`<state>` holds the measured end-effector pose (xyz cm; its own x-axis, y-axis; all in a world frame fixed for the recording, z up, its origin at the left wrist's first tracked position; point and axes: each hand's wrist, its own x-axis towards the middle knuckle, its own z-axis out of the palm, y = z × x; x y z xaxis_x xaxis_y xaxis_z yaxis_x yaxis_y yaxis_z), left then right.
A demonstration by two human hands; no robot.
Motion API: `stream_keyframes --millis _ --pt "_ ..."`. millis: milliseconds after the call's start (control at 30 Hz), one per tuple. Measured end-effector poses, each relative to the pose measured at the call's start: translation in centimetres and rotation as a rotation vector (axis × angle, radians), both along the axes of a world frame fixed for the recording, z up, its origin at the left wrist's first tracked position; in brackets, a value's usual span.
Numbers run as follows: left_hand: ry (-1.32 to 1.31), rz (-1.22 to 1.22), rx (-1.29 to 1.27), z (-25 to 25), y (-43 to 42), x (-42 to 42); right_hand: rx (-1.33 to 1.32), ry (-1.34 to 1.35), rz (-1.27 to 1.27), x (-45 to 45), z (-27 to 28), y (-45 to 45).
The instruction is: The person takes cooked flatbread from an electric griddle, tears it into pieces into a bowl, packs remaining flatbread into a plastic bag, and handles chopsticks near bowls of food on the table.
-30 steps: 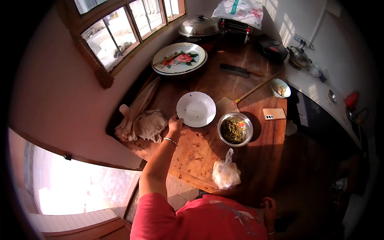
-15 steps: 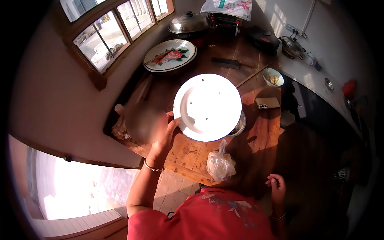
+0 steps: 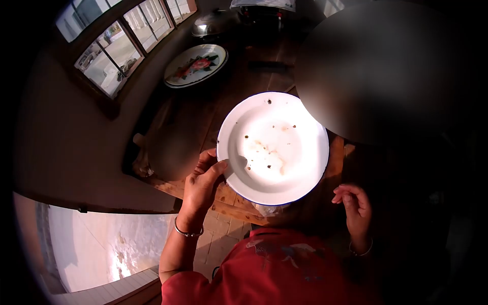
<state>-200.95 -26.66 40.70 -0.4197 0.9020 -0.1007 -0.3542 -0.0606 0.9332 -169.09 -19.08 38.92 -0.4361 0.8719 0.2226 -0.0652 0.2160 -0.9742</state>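
My left hand (image 3: 202, 180), with a bracelet on its wrist, grips the left rim of a white enamel basin (image 3: 311, 170) with a dark blue edge. The thumb lies over the rim and the fingers go underneath. Small dark bits and a faint brownish smear show inside the basin, which is held above the wooden table (image 3: 227, 199). My right hand (image 3: 357, 206) is off the basin's lower right side, fingers loosely curved with nothing in them. A clear plastic bag (image 3: 270, 209) peeks out below the basin, mostly hidden by it.
A floral enamel tray (image 3: 180, 73) lies at the back left under the window (image 3: 109, 58). Behind it stands a lidded pan (image 3: 211, 25). A large blurred patch hides the upper right, and a smaller one covers part of the table's left side.
The basin has come nearer and lower, now covering most of the plastic bag and the small bowl. My right hand has risen toward it. The view has darkened.
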Motion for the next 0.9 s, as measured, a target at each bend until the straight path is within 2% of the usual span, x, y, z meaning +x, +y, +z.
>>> stream_keyframes --millis 167,700,900 --pt "-0.073 -0.045 0.067 0.4 0.0 1.0 -0.011 0.009 0.032 0.2 0.3 -0.1" --pt "-0.023 -0.099 0.071 2.3 0.1 3.2 -0.015 0.084 0.037 0.7 1.0 -1.3" --pt "-0.01 -0.115 0.069 3.0 0.1 3.8 0.008 0.029 -0.034 1.1 1.5 -1.7"
